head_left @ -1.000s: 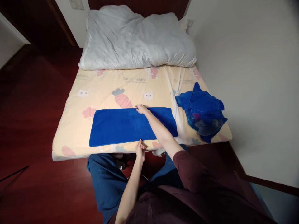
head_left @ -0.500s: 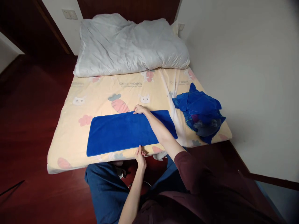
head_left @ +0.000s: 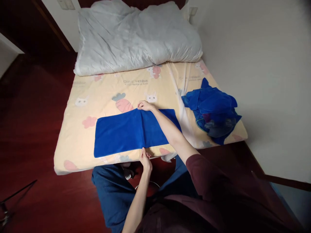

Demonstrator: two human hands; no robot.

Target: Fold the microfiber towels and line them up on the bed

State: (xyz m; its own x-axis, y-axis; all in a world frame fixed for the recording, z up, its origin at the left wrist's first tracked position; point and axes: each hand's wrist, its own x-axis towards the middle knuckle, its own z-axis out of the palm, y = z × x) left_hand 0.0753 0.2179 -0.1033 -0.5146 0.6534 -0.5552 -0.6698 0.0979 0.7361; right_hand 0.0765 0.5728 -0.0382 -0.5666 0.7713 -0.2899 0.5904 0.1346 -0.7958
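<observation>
A blue towel (head_left: pixel 119 132) lies spread as a long rectangle near the front edge of the bed. My right hand (head_left: pixel 145 105) pinches its far edge near the middle. Directly opposite, my left hand (head_left: pixel 145 160) grips the near edge between thumb and fingers. Between the two hands a raised crease runs across the cloth. The towel's left and right parts rest flat on the sheet, and my right forearm covers some of the right part.
A heap of blue cloths (head_left: pixel 213 106) with a clear plastic bag sits at the bed's right side by the wall. A folded white quilt (head_left: pixel 138 35) lies at the head. The patterned sheet (head_left: pixel 97 87) covers the mattress. A thin black rod (head_left: pixel 21 191) shows at lower left.
Both hands have closed on the towel's edges and lifted its middle slightly, so a crease now stands up between them. The view has tilted down a little.
</observation>
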